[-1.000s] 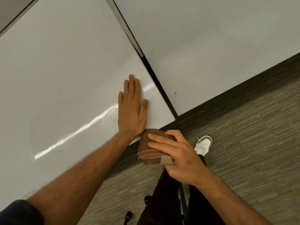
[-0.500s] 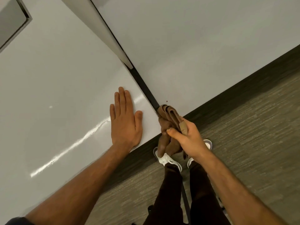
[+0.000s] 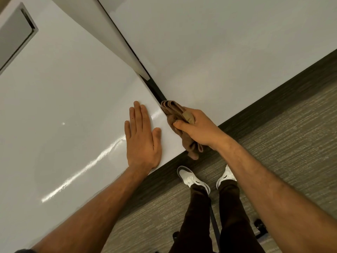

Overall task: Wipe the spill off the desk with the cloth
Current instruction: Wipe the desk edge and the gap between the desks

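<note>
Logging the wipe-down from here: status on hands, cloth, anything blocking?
Left hand flat on the white desk. Right hand grips the brown cloth at the gap between desks. No spill visible; nothing blocking.

Our left hand [image 3: 143, 141] lies flat, fingers straight toward twelve o'clock; our right hand [image 3: 198, 128] curls closed, its forearm stretching toward five o'clock.

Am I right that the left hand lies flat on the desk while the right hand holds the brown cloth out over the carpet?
Not over the carpet. The head view shows the right hand holding the brown cloth at the dark gap between the two desk tops. The left hand does lie flat on the desk.
</note>
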